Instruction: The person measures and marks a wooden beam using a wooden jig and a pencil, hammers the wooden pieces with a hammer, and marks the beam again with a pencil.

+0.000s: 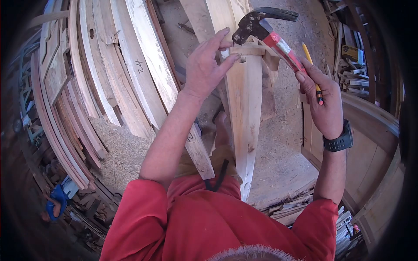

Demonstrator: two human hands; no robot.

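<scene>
Hammer (273,40) in the right hand (321,87), its head over the long timber (244,95)

Your right hand is wrapped firmly around the red handle, with the yellow pencil (307,53) held in the same grip, its eraser end toward you. A dark watch (339,137) sits on that wrist. The hammer's head hangs near the timber's left edge, just beside the fingertips of your left hand (209,63); you cannot tell whether it touches anything. That hand is partly open, thumb and forefinger spread apart; whether the fingertips pinch something small, you cannot tell.

The timber runs away from you, its narrow end nearest your body. A short wooden piece (252,51) lies across it close to your left thumb, reaching its right edge. Left of your left arm lie long boards, one board (140,76) marked "24". Wood shavings (124,150) cover the floor beside them.
</scene>
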